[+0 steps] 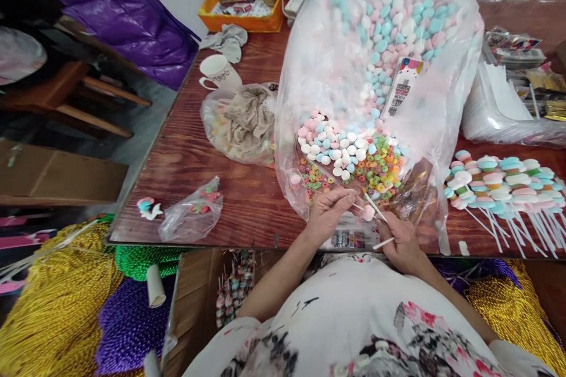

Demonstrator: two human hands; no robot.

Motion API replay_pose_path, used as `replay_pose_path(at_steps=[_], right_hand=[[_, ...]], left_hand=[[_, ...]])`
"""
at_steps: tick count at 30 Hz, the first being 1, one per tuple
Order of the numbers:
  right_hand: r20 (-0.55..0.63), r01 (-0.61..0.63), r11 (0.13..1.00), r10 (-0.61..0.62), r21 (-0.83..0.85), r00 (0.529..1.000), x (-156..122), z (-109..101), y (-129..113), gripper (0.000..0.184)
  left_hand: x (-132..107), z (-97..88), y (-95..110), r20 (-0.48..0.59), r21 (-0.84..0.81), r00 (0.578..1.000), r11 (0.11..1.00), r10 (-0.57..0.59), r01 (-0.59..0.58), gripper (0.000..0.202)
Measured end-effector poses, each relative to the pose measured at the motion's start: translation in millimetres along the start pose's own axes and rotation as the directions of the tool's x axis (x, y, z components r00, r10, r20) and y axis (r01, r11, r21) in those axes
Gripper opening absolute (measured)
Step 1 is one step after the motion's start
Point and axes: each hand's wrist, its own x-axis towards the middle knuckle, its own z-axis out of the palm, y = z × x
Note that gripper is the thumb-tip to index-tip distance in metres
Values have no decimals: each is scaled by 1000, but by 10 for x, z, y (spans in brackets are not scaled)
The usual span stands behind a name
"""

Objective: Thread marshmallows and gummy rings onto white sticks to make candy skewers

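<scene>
My left hand (pixel 331 212) is closed in a pinch on a thin white stick (pixel 358 207). A small pink piece (pixel 368 212) shows at that stick's end, between my hands. My right hand (pixel 401 242) is closed around white sticks (pixel 375 207), one pointing up and left, another poking out lower down. Both hands are over the near edge of a large clear plastic bag (pixel 305 70). Just beyond them lie small coloured rings (pixel 378 168) and pink, white and blue candy-like pieces (pixel 336 144). A printed packet (pixel 400 88) rests farther back on the pieces.
Several stacked pieces on sticks (pixel 508 182) lie at right, below a clear bin (pixel 490 112). Toward the left are a mug (pixel 221 73), a bag with a cloth (pixel 247 112), a small bag (pixel 192 212) and an orange tray (pixel 242 23). Bead strands (pixel 57 294) hang below the table edge.
</scene>
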Motion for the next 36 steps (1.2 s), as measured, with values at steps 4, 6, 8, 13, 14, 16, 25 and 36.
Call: replay_pose_path(at_steps=[4,6,8,13,14,16,25,36], right_hand=[[-24,17,997,-15,69,1000,-18,49,19,15],[-23,25,996,-23,88,999,-15,61,23,15],[-28,20,993,-17,116,999,-5,64,15,15],[-18,-16,973,21,228,1000,30,94,-34,18],[-23,-28,968,35,249,999,34,109,-40,18],[-52,-55,959,72,277,996,39,143,-42,16],[-176,-148,946,205,288,963,61,23,89,20],[-169,-134,948,188,290,968,17,52,34,22]], left_hand=[[32,52,-50,16,-253,992,960,-123,123,29],[41,59,-79,27,-301,988,942,-150,151,33],[36,72,-120,57,-317,983,930,-177,186,37],[-24,181,-259,144,-220,978,959,-152,181,26],[-37,211,-279,158,-183,979,971,-126,154,22],[-58,266,-296,189,-96,979,991,-75,94,18],[184,-65,-15,73,252,995,964,75,-91,54],[707,-466,1,233,944,894,130,383,-302,29]])
